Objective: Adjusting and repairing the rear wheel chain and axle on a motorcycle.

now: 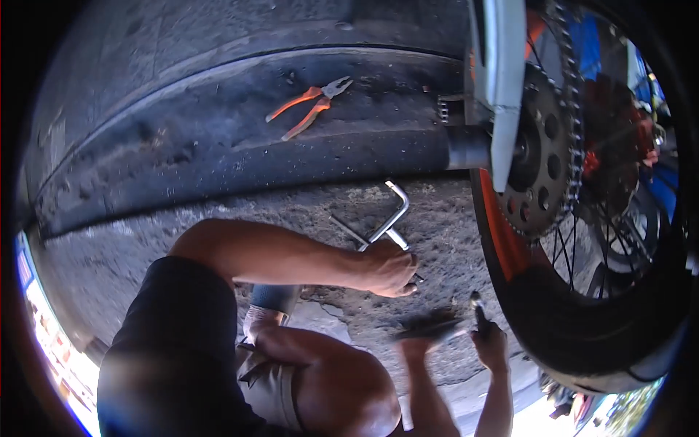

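Observation:
My left hand [389, 271] is low over the dirty concrete, fingers closed around something small and dark, too hidden to name. Directly beyond it lie an L-shaped chrome wrench [397, 207] and a thinner metal tool [344, 230]. At the lower right my right hand [489, 344] grips a tool with a dark handle and metal end [478, 304], just left of the motorcycle's rear tire [568, 342]. Above that are the rear sprocket [530, 207] with chain [571, 146] and a silver swingarm [502, 80].
Orange-handled pliers [307, 109] lie open on a long dark ledge [204, 146] across the top. My bent leg [342, 379] and sandaled foot [416, 346] take up the lower middle. Blue objects [586, 44] show behind the wheel.

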A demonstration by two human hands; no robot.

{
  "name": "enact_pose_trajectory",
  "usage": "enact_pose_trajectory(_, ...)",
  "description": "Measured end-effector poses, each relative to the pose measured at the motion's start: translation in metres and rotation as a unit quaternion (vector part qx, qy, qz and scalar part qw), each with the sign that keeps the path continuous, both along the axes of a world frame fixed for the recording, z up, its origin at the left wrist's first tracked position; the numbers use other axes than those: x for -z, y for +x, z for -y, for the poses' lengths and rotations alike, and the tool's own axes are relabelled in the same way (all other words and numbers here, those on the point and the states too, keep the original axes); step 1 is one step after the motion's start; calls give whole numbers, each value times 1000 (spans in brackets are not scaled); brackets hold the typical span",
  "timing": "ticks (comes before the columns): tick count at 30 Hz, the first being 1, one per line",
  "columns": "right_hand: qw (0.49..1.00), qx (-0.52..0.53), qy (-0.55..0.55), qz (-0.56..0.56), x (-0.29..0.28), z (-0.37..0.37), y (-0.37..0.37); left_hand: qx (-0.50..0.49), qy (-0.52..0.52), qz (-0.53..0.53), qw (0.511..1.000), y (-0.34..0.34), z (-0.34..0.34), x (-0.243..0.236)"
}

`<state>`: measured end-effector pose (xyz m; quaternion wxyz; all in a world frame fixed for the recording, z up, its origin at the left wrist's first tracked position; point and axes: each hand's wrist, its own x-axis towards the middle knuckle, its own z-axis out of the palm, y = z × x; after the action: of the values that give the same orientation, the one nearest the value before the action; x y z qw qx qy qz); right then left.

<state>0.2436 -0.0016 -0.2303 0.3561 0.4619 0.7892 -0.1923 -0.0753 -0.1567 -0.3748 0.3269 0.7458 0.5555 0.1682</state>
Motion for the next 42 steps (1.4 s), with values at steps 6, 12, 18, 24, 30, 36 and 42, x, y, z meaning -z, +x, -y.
enact_pose_trajectory(6, 998, 35, 41, -12, 54, 90, -36, -46, -112, 18, 992, -3, 43, 3)
enact_pose_trajectory(12, 972, 89, 217, -16, 133, 170, -31, 60, -51, -48, 996, -28, 53, -11)
enact_pose_trajectory(18, 799, 334, -34, -499, 141, 201, -84, 161, -7, -122, 979, 0, 27, -26)
enact_pose_trajectory(24, 607, 486, -47, -627, 119, 182, -128, 166, 31, -107, 980, 10, -19, -61)
enact_pose_trajectory(30, 563, 507, 67, -649, 109, 151, -129, -297, 161, 260, 905, 10, -15, -50)
enact_pose_trajectory(36, 530, 509, 52, -676, 108, 137, -157, -318, -132, 533, 773, 11, -44, -42)
enact_pose_trajectory(42, 527, 475, 65, -702, 102, 111, -170, -358, -69, 544, 756, 10, -75, -50)
